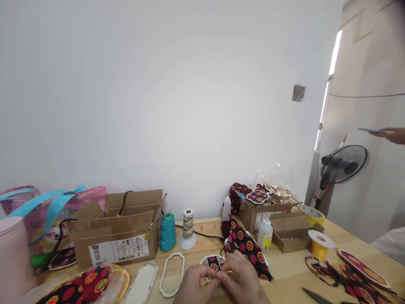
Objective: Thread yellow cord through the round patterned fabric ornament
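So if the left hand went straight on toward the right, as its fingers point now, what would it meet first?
Probably the right hand: the left hand points at it, and both pinch the thin yellow strand above the small patterned piece. Depth is unclear.

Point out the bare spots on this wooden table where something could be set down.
Bare wood shows between the white oval frame and the teal thread cone, and right of the patterned black fabric, before the yellow ribbon spool. The left end by the large cardboard box and the far right are crowded.
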Demonstrator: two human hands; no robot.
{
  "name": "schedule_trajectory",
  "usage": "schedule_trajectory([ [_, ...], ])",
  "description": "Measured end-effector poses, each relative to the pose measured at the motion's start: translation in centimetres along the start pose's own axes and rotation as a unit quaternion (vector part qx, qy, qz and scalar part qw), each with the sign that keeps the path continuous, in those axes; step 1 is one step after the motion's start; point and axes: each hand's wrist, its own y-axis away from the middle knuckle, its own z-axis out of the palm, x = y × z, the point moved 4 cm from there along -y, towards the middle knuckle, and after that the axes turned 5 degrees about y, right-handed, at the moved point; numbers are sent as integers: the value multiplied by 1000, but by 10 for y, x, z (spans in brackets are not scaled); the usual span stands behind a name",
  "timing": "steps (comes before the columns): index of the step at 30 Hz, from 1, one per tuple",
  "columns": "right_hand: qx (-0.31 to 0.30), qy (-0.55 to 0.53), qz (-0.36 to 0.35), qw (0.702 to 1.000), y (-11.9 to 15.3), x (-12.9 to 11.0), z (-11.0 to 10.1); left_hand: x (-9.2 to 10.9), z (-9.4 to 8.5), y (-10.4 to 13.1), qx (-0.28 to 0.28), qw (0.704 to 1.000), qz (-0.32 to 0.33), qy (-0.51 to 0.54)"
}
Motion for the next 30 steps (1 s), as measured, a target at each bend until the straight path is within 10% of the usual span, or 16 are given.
schedule_trajectory([
  [30, 10, 10, -85, 996, 0, -8, -1, -12, 5, -2, 12, 1000, -25, -13],
])
